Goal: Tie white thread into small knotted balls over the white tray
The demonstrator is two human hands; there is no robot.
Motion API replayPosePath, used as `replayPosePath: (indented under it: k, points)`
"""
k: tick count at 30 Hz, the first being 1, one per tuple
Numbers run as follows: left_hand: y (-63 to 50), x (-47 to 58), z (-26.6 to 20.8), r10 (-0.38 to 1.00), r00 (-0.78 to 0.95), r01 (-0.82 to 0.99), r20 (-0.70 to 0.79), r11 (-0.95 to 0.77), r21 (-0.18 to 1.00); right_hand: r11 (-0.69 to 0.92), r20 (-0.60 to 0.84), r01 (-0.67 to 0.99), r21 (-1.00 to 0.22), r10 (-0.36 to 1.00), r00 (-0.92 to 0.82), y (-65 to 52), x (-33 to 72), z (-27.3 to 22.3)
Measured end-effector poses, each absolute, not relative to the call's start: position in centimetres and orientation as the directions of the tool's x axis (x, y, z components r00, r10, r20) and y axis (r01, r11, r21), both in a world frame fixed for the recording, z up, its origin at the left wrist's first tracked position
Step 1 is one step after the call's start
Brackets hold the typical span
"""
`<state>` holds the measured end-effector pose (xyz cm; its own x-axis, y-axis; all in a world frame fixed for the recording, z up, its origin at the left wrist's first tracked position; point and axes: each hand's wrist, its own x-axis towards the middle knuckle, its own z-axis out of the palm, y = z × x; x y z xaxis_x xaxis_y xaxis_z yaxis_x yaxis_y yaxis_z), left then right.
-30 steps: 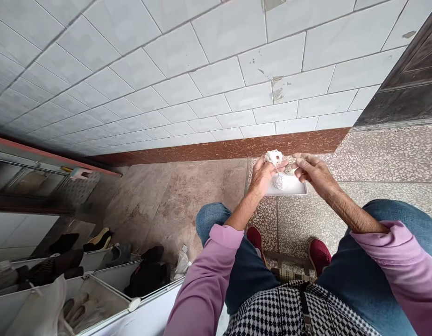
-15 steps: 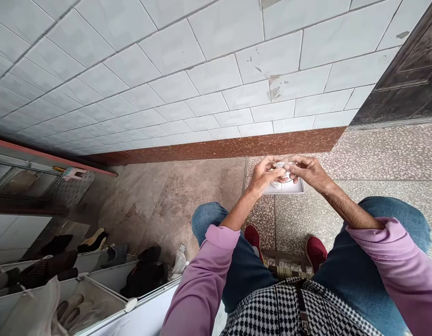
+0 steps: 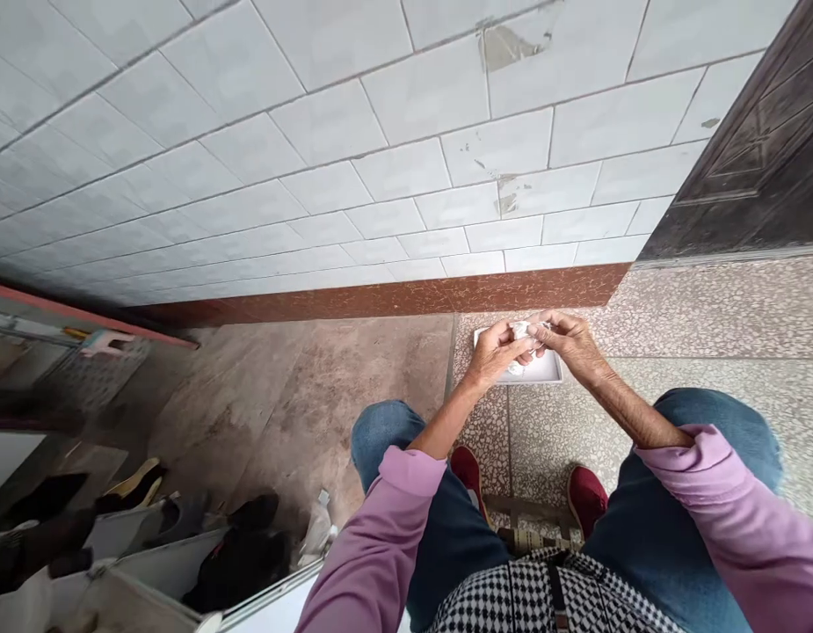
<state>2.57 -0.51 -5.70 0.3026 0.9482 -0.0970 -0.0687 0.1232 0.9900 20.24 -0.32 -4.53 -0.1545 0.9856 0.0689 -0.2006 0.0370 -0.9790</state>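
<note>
Both hands meet in front of my knees, above a shallow white tray (image 3: 548, 373) on the floor. Between the fingertips is a small crumpled white thing (image 3: 520, 330), thin like paper or plastic film; its exact kind does not show. My left hand (image 3: 498, 353) pinches it from the left. From the right, the thumb and fingers of my right hand (image 3: 564, 338) close on it too. More white material (image 3: 515, 368) shows just below the fingers, over the tray; whether it joins the held piece I cannot tell.
A tiled wall (image 3: 380, 176) with a brown base strip rises just beyond the tray. To the right stands a dark door (image 3: 755, 158). Shelving with dark shoes (image 3: 241, 554) is at lower left, beside a clear plastic bag (image 3: 318, 527). Farther left is a small stool (image 3: 107, 343).
My view has shifted, so the scene sits lower and slightly left. The hands still pinch the white piece, with fingers slightly rearranged; more of the tray shows around them.
</note>
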Motion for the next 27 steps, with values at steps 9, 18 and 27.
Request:
replayPosePath:
  k: [9,18,27]
  points:
    - [-0.7,1.6,-4.3,0.961,0.222,-0.092,-0.164,0.188,0.978,0.012,0.09,-0.264,-0.964,0.955,-0.283,-0.4,19.3,-6.1]
    - [-0.1,1.6,-5.2,0.921,0.258,-0.325,-0.292,0.367,0.872,0.017,0.102,-0.293,-0.956,0.956,-0.276,0.7,19.5,-7.8]
    - [0.0,2.6,-5.1,0.94,0.195,-0.344,-0.281,0.334,0.878,0.079,0.13,-0.217,-0.973,0.965,-0.229,0.8,19.6,-7.5]
